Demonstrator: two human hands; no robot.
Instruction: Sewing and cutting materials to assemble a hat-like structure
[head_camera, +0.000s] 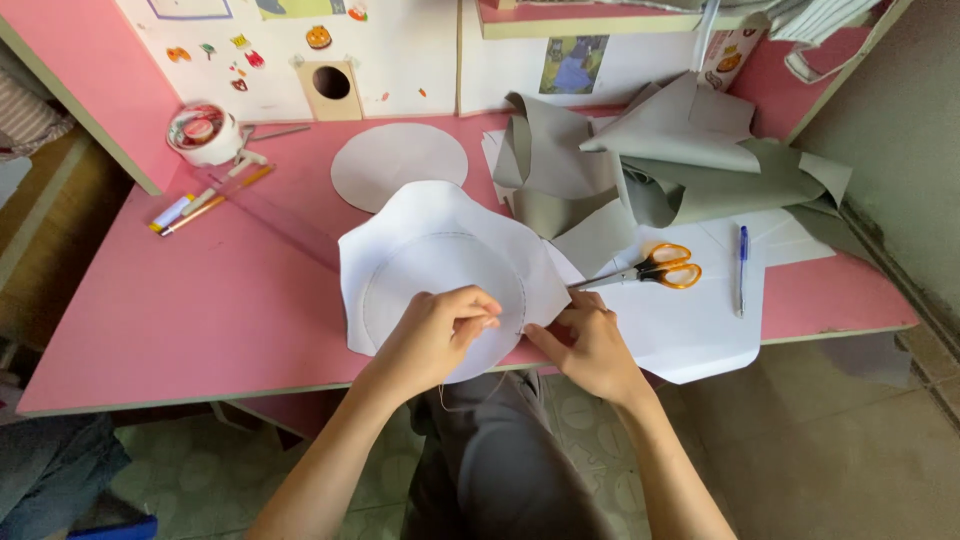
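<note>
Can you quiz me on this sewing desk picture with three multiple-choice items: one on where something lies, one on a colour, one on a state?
1. Where do the scissors lie?
A. on the white sheet right of the hands
B. on the floor
C. on the tape roll

2. What colour is the desk?
A. green
B. pink
C. black

3. How are the scissors' blades?
A. wide open
B. snapped off
C. closed

Answers:
1 A, they rest on the white sheet beside the right hand.
2 B, its bare top is pink all round the white fabric piece that the left hand pinches.
3 C, the blades lie together in one point.
</note>
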